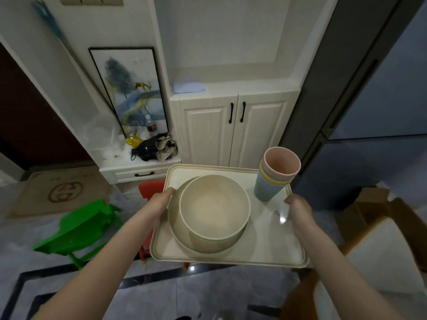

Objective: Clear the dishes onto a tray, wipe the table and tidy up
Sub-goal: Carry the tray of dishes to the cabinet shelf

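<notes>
A cream tray [272, 248] is held in the air in front of me. My left hand [159, 204] grips its left rim and my right hand [299, 210] grips its right rim. On the tray a beige bowl [215, 206] sits on a beige plate [182, 236]. A stack of several cups [275, 176], pink on top and blue at the bottom, stands at the tray's far right corner. A light blue cloth [188, 87] lies on the white cabinet top ahead.
A white cabinet [231, 125] with two doors stands straight ahead, a dark fridge [360, 112] to its right. A green plastic chair [80, 229] and a red stool [150, 188] are on the floor to the left. Cardboard boxes [374, 204] sit at the right.
</notes>
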